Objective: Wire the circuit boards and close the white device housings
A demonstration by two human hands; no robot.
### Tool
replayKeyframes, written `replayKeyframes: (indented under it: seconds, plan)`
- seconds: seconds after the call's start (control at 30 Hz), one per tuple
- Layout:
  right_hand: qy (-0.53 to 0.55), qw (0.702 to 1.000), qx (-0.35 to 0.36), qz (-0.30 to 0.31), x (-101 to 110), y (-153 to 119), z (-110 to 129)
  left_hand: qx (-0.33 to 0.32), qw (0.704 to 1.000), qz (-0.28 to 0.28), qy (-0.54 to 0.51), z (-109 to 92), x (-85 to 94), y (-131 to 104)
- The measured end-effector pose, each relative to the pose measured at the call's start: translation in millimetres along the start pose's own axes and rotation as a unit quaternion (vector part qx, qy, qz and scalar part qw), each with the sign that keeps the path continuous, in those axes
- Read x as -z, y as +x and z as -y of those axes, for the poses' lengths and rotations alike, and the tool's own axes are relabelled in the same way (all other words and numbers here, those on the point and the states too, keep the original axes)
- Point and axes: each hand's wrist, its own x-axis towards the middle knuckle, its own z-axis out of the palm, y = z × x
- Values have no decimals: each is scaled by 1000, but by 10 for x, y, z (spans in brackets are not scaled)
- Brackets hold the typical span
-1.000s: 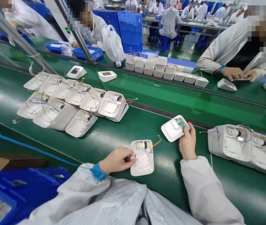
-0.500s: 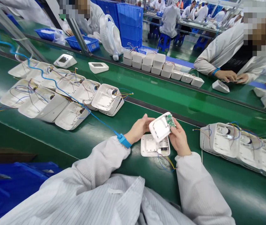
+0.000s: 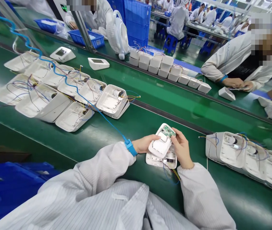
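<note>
Both my hands hold a white plastic front cover (image 3: 162, 144) with a small green circuit board at its far end. My left hand (image 3: 145, 143) grips its left side and my right hand (image 3: 182, 149) its right side. The cover sits tilted just above a white back shell (image 3: 160, 159) that lies on the green conveyor belt (image 3: 116, 131), with coloured wires trailing from it toward me. A blue wrist strap with a coiled blue cord is on my left wrist.
Several open white shells with wires (image 3: 54, 92) lie in a cluster at left; more shells (image 3: 246, 153) line up at right. Stacked white units (image 3: 164, 68) and a white fan (image 3: 119, 35) stand beyond the belt. A co-worker's hands (image 3: 236, 83) work at far right. A blue bin (image 3: 11, 185) sits lower left.
My left hand left the back shell and joined my right on the front cover. The cover came down over the back shell, which now lies turned with its wires toward me.
</note>
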Motion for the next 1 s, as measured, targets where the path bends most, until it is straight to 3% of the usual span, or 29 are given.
replayKeyframes:
  seconds: [0.17, 0.3, 0.43, 0.5, 0.57, 0.67, 0.77, 0.9, 0.93, 1.0]
  plan:
    - [-133, 991, 0, 8, 176, -105, 114, -68, 998, -12, -13, -94, -42, -154]
    - [-307, 950, -38, 50, 483, -483, 242, -143, 988, -61, -8, -172, -66, -254]
    - [-262, 933, -147, 200, 625, -1006, 374, -188, 977, -102, 16, -34, -115, -191]
    - [-213, 914, -220, 267, 557, -1245, 453, -200, 974, -101, 36, 77, -171, -154]
    - [-186, 903, -257, 290, 434, -1434, 522, -211, 971, -92, 60, 170, -226, -147]
    - [-142, 915, -278, 255, 295, -1588, 572, -220, 968, -84, 87, 241, -268, -182]
    - [-53, 939, -283, 186, 319, -1555, 563, -209, 970, -91, 80, 263, -256, -218]
    - [13, 984, -179, 24, 384, -1169, 576, -224, 963, -123, 84, 288, -212, -229]
    - [24, 987, -159, 8, 364, -1023, 598, -227, 962, -128, 85, 293, -201, -228]
    - [-1, 988, -149, 49, 275, -712, 662, -221, 964, -129, 78, 297, -185, -226]
